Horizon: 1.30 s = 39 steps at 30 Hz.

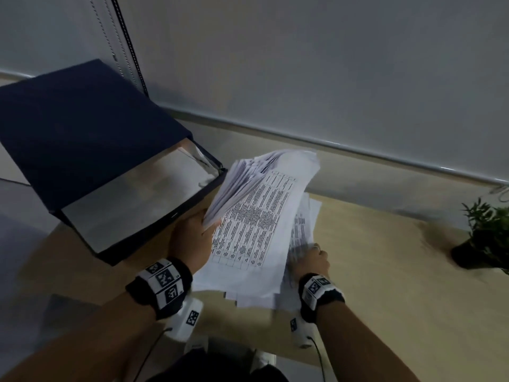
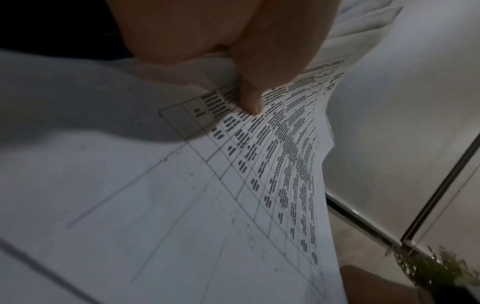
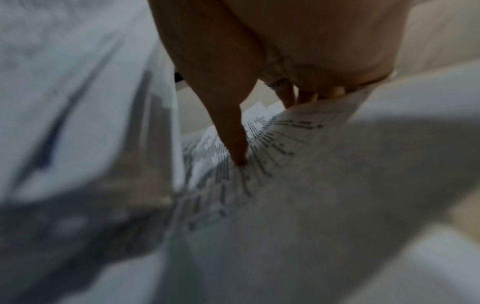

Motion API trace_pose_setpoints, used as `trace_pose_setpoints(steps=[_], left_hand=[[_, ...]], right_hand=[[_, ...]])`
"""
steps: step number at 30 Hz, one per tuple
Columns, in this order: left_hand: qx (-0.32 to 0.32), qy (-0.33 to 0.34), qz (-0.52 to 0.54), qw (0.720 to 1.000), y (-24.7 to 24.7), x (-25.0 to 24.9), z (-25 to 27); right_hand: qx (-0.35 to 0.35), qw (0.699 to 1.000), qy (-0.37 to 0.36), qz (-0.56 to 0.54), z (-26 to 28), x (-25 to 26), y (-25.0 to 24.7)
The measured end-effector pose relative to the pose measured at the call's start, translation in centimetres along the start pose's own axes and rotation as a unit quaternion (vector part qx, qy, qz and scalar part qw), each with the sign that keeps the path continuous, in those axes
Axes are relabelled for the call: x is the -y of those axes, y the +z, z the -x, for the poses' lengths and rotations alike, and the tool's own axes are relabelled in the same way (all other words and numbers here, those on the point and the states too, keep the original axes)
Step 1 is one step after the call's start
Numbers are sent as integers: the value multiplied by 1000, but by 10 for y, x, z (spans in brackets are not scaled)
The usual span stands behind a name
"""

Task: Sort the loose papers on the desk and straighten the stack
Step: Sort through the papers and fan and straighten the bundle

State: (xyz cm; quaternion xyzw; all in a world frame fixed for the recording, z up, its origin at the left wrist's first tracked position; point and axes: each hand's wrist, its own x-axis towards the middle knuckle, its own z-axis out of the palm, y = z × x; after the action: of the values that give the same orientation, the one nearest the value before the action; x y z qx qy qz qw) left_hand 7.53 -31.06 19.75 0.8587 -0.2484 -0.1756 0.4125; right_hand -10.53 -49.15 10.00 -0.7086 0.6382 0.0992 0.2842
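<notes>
A thick, uneven stack of white papers (image 1: 256, 219) printed with tables is held up off the wooden desk (image 1: 385, 271), fanned and bent at its far end. My left hand (image 1: 192, 238) grips the stack's left edge, thumb (image 2: 249, 96) pressed on the top printed sheet (image 2: 233, 185). My right hand (image 1: 314, 260) holds a lower sheet (image 1: 301, 230) at the stack's right side, thumb (image 3: 233, 139) on top and fingers curled beneath the sheet (image 3: 285, 164). The right wrist view is blurred.
An open dark blue box file (image 1: 91, 150) with a pale lining sits at the desk's left, close to my left hand. A small potted plant (image 1: 484, 238) stands at the right. A grey wall with a metal rail (image 1: 358, 153) runs behind the desk.
</notes>
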Motion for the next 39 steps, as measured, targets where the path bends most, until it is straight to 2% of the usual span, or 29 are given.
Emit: trace_pose_setpoints(steps=[6,10,15,18,20,23,27,31,33,39], left_hand=[[-13,20,-51,998,-6,5,0],[-22,42,-61,997,-10,4,-1],[-24,28,-66,997,-12,1,1],[-23,20,-61,998,-13,0,4],[-20,10,-62,998,-14,0,6],[-26,25,-75,997,-17,-5,8],[-31,27,-82,996,-18,-16,11],[-27,10,-74,997,-17,-19,10],[-20,8,-92,996,-12,-13,6],[8,-26,-111,993,8,21,-10]], right_hand=[[-47,998,44,-6,19,23,22],[-26,998,36,-36,11,23,26],[-5,994,46,-101,2,19,20],[-29,996,49,-66,6,23,21],[-49,998,37,-27,15,31,26],[-65,998,9,-25,28,41,37],[-15,997,-31,-75,30,44,41],[16,991,8,-135,26,40,29],[9,987,26,-156,20,29,14],[-110,988,-48,-101,11,-13,-68]])
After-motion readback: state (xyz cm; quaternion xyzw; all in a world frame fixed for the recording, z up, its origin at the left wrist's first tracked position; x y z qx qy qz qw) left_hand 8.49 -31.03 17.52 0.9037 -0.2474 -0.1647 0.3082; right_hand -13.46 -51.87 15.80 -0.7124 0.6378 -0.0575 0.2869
